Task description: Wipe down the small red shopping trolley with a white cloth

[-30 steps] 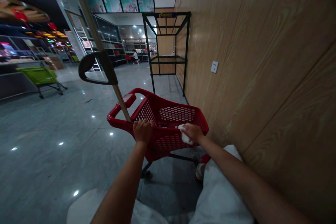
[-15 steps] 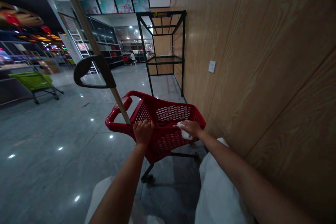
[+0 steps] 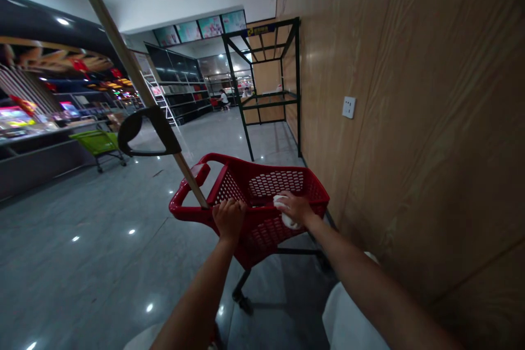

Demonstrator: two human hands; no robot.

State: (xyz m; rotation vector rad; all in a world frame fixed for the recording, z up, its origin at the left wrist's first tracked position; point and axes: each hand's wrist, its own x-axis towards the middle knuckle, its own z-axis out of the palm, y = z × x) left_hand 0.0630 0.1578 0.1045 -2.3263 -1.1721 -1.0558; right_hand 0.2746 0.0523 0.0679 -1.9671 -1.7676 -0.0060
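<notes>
A red plastic shopping cart [image 3: 262, 232] with perforated sides stands before me. My left hand [image 3: 229, 219] is closed over its near rim, toward the handle end. Further right on that rim, my right hand [image 3: 296, 208] presses a crumpled white cloth [image 3: 290, 222], part of which hangs down outside the basket. A long pale pole [image 3: 110, 27] with a dark loop-shaped grip [image 3: 150, 131] slants down from the upper left. Its visible lower end meets the cart rim just left of my left hand; whether that hand touches it, I cannot tell.
A wood-panelled wall [image 3: 394, 136] with a white socket [image 3: 348, 107] rises close on the right. Beyond the cart stands a dark metal frame [image 3: 298, 87]. A green cart [image 3: 98, 144] is at the left by a counter. Far back, a person [image 3: 223, 99] is beside shelves.
My right hand and the cloth have slid a little leftward along the rim, toward my left hand. My left hand keeps its hold. The view has shifted slightly, with more counter visible at left.
</notes>
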